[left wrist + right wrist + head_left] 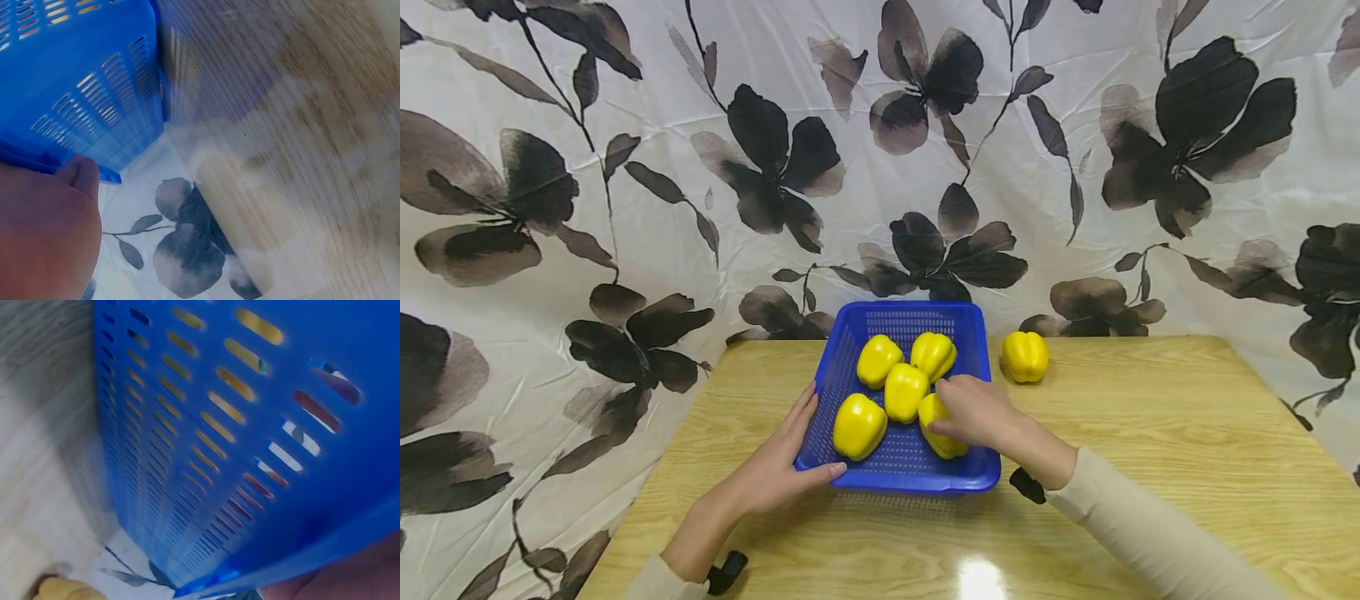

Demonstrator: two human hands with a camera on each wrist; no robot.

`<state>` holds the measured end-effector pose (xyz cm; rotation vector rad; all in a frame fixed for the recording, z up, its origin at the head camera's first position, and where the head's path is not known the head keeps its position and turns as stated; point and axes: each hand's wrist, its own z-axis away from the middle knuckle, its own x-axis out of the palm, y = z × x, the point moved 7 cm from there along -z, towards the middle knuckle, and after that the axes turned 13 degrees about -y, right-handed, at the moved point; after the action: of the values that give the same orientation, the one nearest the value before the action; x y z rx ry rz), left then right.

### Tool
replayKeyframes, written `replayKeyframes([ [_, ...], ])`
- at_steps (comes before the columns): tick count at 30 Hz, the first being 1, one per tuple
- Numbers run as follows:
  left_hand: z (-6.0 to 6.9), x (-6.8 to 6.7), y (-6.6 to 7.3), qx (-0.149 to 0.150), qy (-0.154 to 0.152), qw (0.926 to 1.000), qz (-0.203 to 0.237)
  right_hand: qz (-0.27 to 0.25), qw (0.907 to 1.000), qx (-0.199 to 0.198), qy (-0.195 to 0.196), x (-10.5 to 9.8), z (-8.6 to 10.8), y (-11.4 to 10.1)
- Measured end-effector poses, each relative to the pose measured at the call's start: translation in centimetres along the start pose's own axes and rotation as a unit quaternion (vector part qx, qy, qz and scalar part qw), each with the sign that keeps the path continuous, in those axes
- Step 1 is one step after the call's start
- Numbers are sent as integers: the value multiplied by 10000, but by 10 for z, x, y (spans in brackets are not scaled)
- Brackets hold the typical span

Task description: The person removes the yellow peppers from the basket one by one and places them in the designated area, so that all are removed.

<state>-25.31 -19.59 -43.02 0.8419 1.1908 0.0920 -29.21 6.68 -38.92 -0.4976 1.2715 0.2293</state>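
Observation:
A blue plastic basket (910,483) with slotted walls stands on the table, several yellow bell peppers inside it. My left hand (767,479) holds the basket at its front left corner, thumb on the front rim and fingers along the left side. Inside the basket's right part, my right hand (973,408) grips a bell pepper (951,447) from above, hiding part of it. Another bell pepper (860,427) lies at the front left, one in the middle (906,392) and two toward the back. In the right wrist view, the basket wall (206,425) hides the grip.
One more yellow bell pepper (1026,357) sits on the wooden table (1112,417), right of the basket near the back edge. Behind the table hangs a white cloth (865,192) with dark flowers. Black straps (727,572) are at both wrists.

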Motion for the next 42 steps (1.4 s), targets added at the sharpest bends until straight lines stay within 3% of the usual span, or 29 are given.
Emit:
replayKeyframes([
  [6, 2, 0, 1, -37, -13, 10000, 26, 115, 9999, 19, -110, 8, -3, -2],
  [16, 1, -1, 2, -3, -7, 10000, 37, 45, 9991, -418, 10, 10, -2, -11],
  [25, 4, -1, 3, -55, 2, 10000, 9, -757, 9944, -671, -308, 10, -3, -12],
  [30, 4, -1, 3, -25, 11, 10000, -45, -1294, 9860, -1013, -277, 6, -3, -9],
  [36, 4, -1, 3, -67, 3, 10000, 32, -1816, 9681, -1727, -50, -3, -3, -6],
  [42, 3, 0, 3, -75, 15, 10000, 49, -2484, 9510, -1842, 11, -3, -4, 0],
])
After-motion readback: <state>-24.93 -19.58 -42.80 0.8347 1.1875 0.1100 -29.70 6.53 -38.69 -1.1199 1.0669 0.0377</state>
